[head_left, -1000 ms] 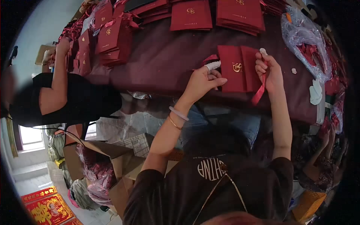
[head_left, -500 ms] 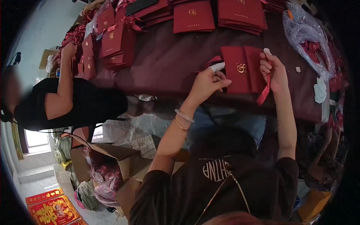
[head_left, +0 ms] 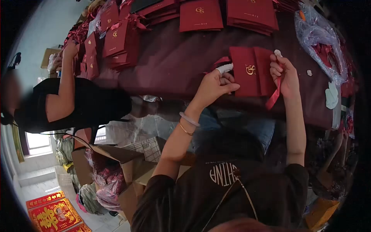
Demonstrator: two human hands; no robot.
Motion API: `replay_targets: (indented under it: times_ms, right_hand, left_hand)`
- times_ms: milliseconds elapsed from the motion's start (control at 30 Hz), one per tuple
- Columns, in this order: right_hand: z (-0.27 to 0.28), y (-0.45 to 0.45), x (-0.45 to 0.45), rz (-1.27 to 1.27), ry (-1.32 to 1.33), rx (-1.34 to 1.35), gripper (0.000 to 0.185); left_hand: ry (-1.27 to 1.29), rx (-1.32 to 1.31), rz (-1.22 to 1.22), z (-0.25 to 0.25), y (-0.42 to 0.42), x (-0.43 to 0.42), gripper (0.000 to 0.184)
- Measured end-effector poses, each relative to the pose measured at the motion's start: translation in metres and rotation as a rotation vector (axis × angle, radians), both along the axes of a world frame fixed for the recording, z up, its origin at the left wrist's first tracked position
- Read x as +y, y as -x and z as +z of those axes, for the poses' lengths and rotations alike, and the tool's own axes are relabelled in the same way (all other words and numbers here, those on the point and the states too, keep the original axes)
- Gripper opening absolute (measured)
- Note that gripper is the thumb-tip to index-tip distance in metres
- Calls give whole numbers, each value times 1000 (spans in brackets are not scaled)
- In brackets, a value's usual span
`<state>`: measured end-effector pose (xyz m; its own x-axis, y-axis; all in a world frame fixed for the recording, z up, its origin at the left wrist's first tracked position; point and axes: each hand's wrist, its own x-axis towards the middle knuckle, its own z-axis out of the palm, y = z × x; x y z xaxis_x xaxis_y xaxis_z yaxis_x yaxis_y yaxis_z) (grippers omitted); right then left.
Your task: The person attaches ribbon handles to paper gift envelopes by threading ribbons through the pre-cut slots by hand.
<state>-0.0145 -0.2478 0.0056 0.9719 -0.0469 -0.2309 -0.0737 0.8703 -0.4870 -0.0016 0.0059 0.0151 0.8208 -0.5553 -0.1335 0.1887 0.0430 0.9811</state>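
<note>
A dark red paper bag with a gold monogram lies near the table's front edge, a fold running down its right part. My left hand pinches its left edge, thumb on the front; white wrapping covers one finger. Behind that hand shows a loop of red ribbon. At the bag's right edge, my right hand has its fingers curled round a red ribbon, whose tail hangs below the fist. White wrapping also covers a fingertip of this hand. Whether the right fingers touch the bag itself, I cannot tell.
Stacks of similar red bags line the table's far side and left. Clear plastic wrapping lies at right, near a pale cloth scrap. A co-worker reaches in from the left. Open cardboard boxes stand below.
The view has shifted slightly. Both hands keep nearly the same hold on the bag and ribbon. The ribbon tail has swung a little.
</note>
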Motion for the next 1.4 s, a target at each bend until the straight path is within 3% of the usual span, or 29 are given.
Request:
replay_targets:
  times_ms: [833,1000,1167,1400]
  right_hand:
    - [-1,-1,-4,40,-35,17,18]
    - [-2,-1,-5,17,-26,-7,18]
    - [-6,-6,-11,70,-18,-28,22]
    - [-10,-6,-16,107,-35,-86,20]
  left_hand:
    - [-7,4,12,0,-2,-2,57]
    - [11,-42,61,-3,-1,-3,46]
    - [67,33,6,-4,-4,1,47]
    - [63,-75,15,-9,-1,1,50]
